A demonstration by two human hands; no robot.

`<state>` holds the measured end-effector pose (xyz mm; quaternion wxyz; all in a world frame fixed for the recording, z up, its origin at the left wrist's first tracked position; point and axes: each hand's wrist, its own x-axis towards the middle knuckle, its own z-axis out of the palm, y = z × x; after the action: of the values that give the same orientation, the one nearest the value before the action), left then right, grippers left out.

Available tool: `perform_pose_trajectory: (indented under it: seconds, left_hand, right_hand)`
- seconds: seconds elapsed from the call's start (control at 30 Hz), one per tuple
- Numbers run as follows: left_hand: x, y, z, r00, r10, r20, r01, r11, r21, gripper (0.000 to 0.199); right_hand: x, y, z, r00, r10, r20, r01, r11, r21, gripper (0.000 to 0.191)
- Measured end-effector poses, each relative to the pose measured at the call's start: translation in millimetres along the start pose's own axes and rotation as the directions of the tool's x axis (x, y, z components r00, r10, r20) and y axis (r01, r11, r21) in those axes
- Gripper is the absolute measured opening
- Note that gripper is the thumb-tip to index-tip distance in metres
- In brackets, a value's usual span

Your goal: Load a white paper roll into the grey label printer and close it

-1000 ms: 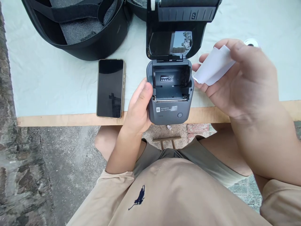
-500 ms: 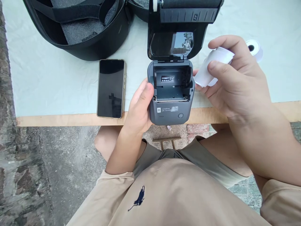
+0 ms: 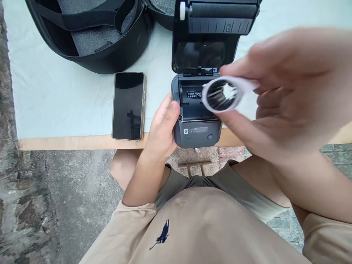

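Note:
A dark grey label printer [image 3: 196, 137] stands at the table's front edge with its black lid [image 3: 203, 55] swung up and back. My left hand [image 3: 162, 128] grips the printer's left side, thumb on its front corner. Between the thumb and fingers of my right hand [image 3: 286, 91] is a white paper roll [image 3: 242, 86], its hollow core facing me. The roll hangs over the right part of the printer's open compartment and hides that part. Motion blurs my right hand.
Left of the printer lies a phone [image 3: 128, 106], screen up. An open black case [image 3: 118, 55] with grey foam inside stands at the back left, beside part of another black case [image 3: 162, 14]. The wooden table edge [image 3: 68, 143] runs along the front.
My right hand has moved left and turned, bringing the paper roll from beside the printer to over its compartment, with the core now in view. My left hand stays on the printer.

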<state>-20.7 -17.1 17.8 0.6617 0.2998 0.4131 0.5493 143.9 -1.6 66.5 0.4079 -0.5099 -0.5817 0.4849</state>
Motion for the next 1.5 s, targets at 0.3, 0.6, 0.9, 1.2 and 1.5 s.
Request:
perform_pose_trajectory:
  seconds: [0.3,0.6,0.9,1.2,1.5]
  left_hand:
    - [-0.5,5.5,-6.8,0.988,-0.019,0.153,0.018,1.000,0.011,0.037]
    - [-1.4,5.6,-9.1,0.984,-0.051,0.169,0.052,0.999,-0.003,0.042]
    - [-0.9,5.2,-10.0,0.983,-0.047,0.177,0.045,0.999,0.013,0.046]
    - [-0.9,5.1,-10.1,0.978,-0.045,0.205,0.049,0.999,-0.011,0.045]
    - [-1.1,7.9,-8.2,0.979,-0.050,0.197,0.053,0.999,-0.011,0.042]
  right_hand:
    - [12.1,-11.7,16.7,0.914,-0.359,0.188,0.355,0.484,-0.800,0.012]
    - [8.1,-11.8,12.8,0.935,-0.263,0.236,0.336,0.455,-0.825,0.016]
    - [10.0,-14.0,8.2,0.902,-0.353,0.247,0.415,0.553,-0.723,0.024]
    - [8.0,-6.0,13.1,0.843,-0.422,0.334,0.487,0.335,-0.806,0.010]
    - [13.9,-1.0,12.6,0.816,-0.509,0.273,0.461,0.290,-0.838,0.009]
